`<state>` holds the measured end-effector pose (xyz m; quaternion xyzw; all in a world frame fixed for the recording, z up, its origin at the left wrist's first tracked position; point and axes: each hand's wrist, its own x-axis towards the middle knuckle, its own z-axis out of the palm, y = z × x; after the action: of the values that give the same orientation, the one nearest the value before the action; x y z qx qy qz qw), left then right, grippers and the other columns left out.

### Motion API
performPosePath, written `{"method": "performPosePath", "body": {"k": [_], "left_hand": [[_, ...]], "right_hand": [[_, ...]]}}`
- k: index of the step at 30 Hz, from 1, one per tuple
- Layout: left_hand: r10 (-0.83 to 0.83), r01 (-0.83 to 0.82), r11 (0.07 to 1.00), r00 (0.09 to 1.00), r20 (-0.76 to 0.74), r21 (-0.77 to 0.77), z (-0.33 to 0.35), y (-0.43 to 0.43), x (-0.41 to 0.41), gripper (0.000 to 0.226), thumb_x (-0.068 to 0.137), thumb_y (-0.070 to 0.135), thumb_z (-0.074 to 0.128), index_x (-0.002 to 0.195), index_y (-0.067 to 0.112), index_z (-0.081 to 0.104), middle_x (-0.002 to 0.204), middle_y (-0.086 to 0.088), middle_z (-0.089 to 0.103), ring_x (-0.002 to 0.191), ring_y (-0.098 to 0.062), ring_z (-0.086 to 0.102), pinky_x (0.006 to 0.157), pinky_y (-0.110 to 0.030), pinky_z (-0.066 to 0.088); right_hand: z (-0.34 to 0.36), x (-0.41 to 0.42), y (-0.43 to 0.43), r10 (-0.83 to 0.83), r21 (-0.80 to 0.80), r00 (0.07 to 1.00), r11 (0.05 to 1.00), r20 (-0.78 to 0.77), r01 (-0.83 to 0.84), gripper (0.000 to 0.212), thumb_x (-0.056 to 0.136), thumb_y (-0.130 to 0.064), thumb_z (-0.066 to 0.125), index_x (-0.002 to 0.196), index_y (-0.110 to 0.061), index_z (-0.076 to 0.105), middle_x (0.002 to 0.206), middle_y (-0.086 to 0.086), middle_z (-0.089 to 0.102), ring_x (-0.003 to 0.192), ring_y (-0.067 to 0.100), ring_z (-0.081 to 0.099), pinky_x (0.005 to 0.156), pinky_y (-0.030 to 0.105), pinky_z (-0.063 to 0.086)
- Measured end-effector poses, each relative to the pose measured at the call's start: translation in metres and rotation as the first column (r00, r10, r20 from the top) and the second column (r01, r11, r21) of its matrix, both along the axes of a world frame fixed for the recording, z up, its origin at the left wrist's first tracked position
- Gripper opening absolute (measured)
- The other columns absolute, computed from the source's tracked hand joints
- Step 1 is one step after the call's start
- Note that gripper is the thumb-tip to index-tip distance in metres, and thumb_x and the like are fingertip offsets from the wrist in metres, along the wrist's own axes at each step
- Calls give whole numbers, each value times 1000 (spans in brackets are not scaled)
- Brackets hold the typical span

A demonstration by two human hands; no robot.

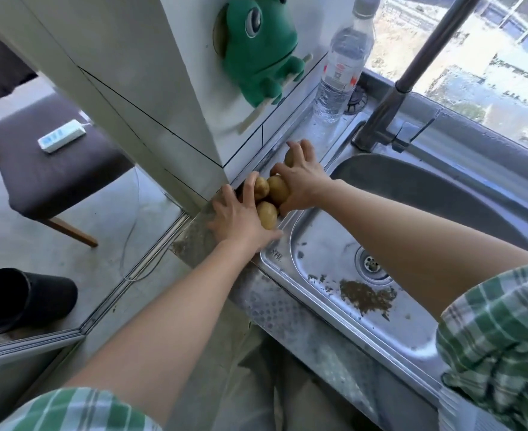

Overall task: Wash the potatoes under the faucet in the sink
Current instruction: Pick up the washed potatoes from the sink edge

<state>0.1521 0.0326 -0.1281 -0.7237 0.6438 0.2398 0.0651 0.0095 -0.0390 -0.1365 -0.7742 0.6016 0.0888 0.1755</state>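
Several small yellow-brown potatoes (273,194) lie in a cluster on the steel ledge at the left end of the sink (328,244), against the white wall. My left hand (239,217) cups the cluster from the left, fingers spread over the nearest potatoes. My right hand (301,178) presses in from the right, covering the far potatoes; one potato (288,157) peeks out by its fingers. The dark faucet (384,116) rises behind the basin at the right; no water runs.
Brown dirt flecks (366,297) lie near the drain (372,264). A clear water bottle (338,73) stands by the window. A green frog toy (256,48) hangs on the wall. A black bin (23,301) and a grey chair (54,163) stand on the floor at the left.
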Motion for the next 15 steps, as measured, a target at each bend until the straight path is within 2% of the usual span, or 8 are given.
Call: {"method": "performPosePath", "body": {"k": [2,6,10,13,15], "left_hand": [[21,-21,1000,1000,0,9,2,-1,-1,118,63,62,76,144,48,-8,140,-17,18,125,-40,31,91,-57,45],[39,-40,999,999,-26,-17,3,-3,-5,105,66,57,75,143,44,5,132,-17,26,121,-41,36,90,-57,42],[29,-28,999,999,-23,33,2,-7,-7,107,67,56,74,144,45,0,135,-20,28,125,-40,33,93,-59,42],[14,-13,998,1000,-16,61,2,-10,-9,111,68,57,73,146,51,-5,135,-20,29,125,-39,31,90,-56,41],[28,-26,998,999,-39,65,2,-11,-12,109,67,58,74,146,51,0,134,-20,29,125,-38,32,89,-55,40]], "right_hand": [[-2,-2,-1,-5,-17,999,1000,34,6,79,54,-52,78,124,-26,52,151,14,10,140,43,0,110,53,34],[-3,-6,-4,-52,6,996,999,75,52,66,54,-51,77,112,-25,59,147,7,15,137,44,7,103,54,42],[2,-12,-3,-52,-13,995,998,88,54,65,54,-48,80,111,-24,60,143,9,18,130,41,19,91,48,50],[2,-22,1,-44,-38,988,998,147,50,63,55,-43,82,110,-23,59,142,11,20,127,42,23,88,47,48],[0,-29,6,-64,-44,974,996,216,75,61,57,-40,82,110,-22,58,142,11,20,126,42,24,90,49,45]]}}
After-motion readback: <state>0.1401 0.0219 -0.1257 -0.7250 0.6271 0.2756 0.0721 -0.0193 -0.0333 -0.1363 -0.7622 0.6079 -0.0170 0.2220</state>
